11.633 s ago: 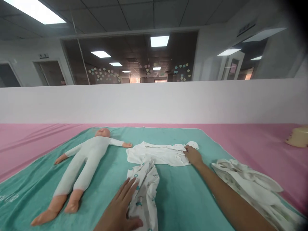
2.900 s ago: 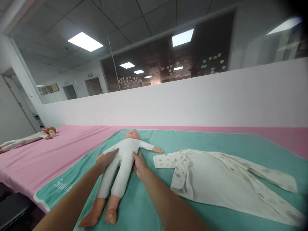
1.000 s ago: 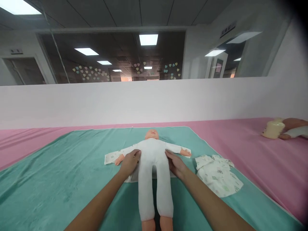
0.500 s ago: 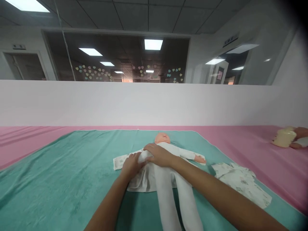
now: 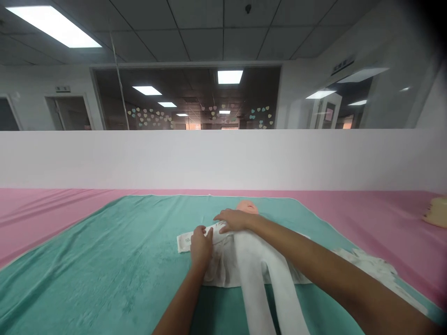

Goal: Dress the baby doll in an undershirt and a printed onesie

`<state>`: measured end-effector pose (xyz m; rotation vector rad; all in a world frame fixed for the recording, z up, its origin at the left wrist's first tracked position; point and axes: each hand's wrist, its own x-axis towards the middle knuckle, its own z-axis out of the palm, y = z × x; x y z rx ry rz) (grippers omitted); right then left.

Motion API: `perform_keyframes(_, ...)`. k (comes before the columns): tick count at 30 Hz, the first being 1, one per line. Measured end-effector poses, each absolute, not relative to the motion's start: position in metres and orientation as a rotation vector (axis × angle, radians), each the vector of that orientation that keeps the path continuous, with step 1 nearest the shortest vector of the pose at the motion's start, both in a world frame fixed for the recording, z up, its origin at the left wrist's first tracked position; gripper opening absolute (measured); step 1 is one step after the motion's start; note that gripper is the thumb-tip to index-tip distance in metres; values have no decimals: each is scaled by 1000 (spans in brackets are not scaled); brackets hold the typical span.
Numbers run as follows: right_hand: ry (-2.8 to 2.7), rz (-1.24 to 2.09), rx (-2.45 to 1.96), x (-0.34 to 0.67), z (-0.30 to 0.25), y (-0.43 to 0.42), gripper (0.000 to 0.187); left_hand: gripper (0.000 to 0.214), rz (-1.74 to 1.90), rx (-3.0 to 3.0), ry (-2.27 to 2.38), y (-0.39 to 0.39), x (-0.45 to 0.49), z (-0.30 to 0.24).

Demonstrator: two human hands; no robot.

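A baby doll (image 5: 247, 206) in white clothing lies on its back, its head at the far end and its white legs (image 5: 256, 274) toward me. Under it a white printed baby shirt (image 5: 221, 267) is spread, one sleeve (image 5: 184, 242) stretching left. Around the middle of that sleeve the fingers and thumb of my left hand (image 5: 201, 249) are closed. My right hand (image 5: 235, 220) reaches across the doll's upper body, fingers and thumb about the sleeve's shoulder end. My right forearm hides the doll's other arm. Whether the doll's near arm is inside the sleeve is hidden.
A teal blanket (image 5: 104, 260) covers the pink surface (image 5: 366, 214). Crumpled printed baby clothing (image 5: 373, 265) lies at the right, partly behind my forearm. A pale yellow object (image 5: 436, 212) is at the right edge. Behind stands a low white wall (image 5: 209, 158) below glass.
My left hand has turned more upright, its thumb and fingers about the sleeve. My right hand has shifted up toward the doll's head. The view has tilted up and swung left.
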<state>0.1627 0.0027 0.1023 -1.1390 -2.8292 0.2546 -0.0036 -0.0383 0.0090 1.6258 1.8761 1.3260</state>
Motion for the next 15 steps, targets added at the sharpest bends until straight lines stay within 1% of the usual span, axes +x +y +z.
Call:
perform_keyframes(2,-2928,251,-1147,150,91,1,57,33,1165,1742,1880,-42,-1,7)
perform_keyframes(4,-3013,218,-1178,137,80,1,52,33,1137,1774,1859,-43,-2,7)
perform_keyframes(7,-3078,157,-1102,127,75,2,47,29,1217,1588,1788,-41,-10,9)
perform_keyframes(9,-3067,134,-1035,133,83,4,47,29,1304,1417,1717,-39,-14,10)
perform_keyframes(11,-3014,110,-1078,147,95,6,49,31,1335,1389,1666,-38,-12,9)
perform_keyframes(13,-2976,113,-1209,167,106,7,46,34,1260,1544,1672,-40,-3,7)
perform_keyframes(15,-2955,167,-1373,187,112,7,40,38,1106,1825,1695,-45,11,4)
